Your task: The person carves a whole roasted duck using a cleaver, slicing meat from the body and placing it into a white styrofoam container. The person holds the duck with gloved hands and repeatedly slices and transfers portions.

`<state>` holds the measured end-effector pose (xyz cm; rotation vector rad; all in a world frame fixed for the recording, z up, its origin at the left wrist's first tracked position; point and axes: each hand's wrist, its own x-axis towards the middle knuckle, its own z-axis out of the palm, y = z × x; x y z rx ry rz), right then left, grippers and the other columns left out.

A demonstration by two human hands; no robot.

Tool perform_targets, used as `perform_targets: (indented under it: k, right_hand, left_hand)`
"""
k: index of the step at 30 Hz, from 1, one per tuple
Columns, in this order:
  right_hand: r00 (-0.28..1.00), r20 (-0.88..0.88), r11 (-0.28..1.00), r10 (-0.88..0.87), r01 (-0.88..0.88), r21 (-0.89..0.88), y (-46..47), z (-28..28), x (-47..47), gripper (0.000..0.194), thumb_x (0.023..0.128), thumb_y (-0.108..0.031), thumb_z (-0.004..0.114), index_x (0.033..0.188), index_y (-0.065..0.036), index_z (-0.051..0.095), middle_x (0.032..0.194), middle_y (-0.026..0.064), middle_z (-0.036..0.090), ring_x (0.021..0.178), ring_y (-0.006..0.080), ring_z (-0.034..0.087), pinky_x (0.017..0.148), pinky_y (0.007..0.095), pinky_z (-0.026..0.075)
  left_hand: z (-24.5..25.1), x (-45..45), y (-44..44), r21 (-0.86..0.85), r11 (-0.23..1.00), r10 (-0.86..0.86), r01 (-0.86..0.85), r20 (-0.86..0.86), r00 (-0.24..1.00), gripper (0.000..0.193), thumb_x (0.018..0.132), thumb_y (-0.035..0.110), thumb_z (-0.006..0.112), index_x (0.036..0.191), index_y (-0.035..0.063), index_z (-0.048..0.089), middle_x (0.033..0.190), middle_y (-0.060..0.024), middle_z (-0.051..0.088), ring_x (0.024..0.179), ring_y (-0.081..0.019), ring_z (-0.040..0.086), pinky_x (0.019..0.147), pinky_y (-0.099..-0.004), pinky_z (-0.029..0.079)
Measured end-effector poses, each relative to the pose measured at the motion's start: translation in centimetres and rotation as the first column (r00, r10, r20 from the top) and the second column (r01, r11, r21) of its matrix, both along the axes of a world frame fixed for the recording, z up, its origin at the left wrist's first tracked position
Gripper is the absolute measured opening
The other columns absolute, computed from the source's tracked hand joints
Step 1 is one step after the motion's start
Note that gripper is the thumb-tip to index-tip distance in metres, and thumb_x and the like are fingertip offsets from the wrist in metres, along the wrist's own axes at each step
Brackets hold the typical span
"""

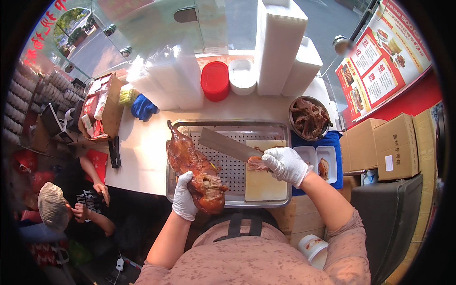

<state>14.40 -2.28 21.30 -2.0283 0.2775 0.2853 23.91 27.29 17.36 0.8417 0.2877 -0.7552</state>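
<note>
My gloved left hand [184, 196] grips a whole roast duck [192, 160] by its side, near the cut end where pale meat shows. The duck lies slantwise over the left part of a perforated steel tray [233, 178], neck end away from me. In my gloved right hand [286, 164] is a cleaver [225, 144], its broad blade pointing left over the tray. A piece of duck meat [258, 163] is at that hand's fingers, below the blade. Beneath it lies a pale cutting board [265, 187] with some meat bits at its far end. The cleaver's handle is hidden by my glove.
A steel bowl of meat and bones [309, 117] stands back right, above foam trays [327, 164] on a blue cloth. Behind are a red container [214, 81] and tall stacks of white boxes [279, 46]. A person in a cap [55, 206] is at the left.
</note>
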Motion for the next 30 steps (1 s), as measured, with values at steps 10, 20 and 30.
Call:
perform_targets:
  k: [10,20,30]
  right_hand:
    - [0.955,-0.147,0.716,0.257,-0.29,-0.635,-2.5,-10.6,-0.4,0.041,0.098,-0.048,0.055,0.092,-0.012,0.072,0.082,0.0152,0.072,0.079,0.0375,0.069,0.075,0.0478,0.054]
    - [0.986,-0.07,0.726,0.152,-0.16,-0.669,-2.2,-11.3,-1.2,0.04,0.09,-0.05,0.065,0.086,-0.011,0.074,0.079,0.0139,0.071,0.077,0.0352,0.07,0.074,0.0454,0.055]
    - [0.994,0.102,0.685,0.025,0.057,-0.726,-1.4,-11.4,-1.7,0.042,0.078,-0.051,0.077,0.082,-0.01,0.07,0.073,0.0129,0.07,0.07,0.0337,0.07,0.068,0.0439,0.055]
  left_hand:
    - [-0.1,-0.6,1.0,0.05,0.998,0.028,-0.025,-0.06,0.998,0.07,0.085,0.03,0.067,0.145,0.0056,0.04,0.13,-0.0174,0.06,0.115,-0.0332,0.065,0.098,-0.0501,0.058]
    - [-0.1,-0.9,0.7,0.034,0.999,0.01,-0.007,-0.095,0.995,0.071,0.085,0.032,0.067,0.145,0.0043,0.04,0.13,-0.0179,0.06,0.116,-0.0338,0.064,0.1,-0.0505,0.056]
    - [-0.7,-0.9,0.6,-0.016,0.999,-0.029,0.028,-0.123,0.992,0.072,0.084,0.033,0.069,0.144,0.0043,0.041,0.129,-0.0192,0.06,0.115,-0.0352,0.065,0.098,-0.0539,0.057]
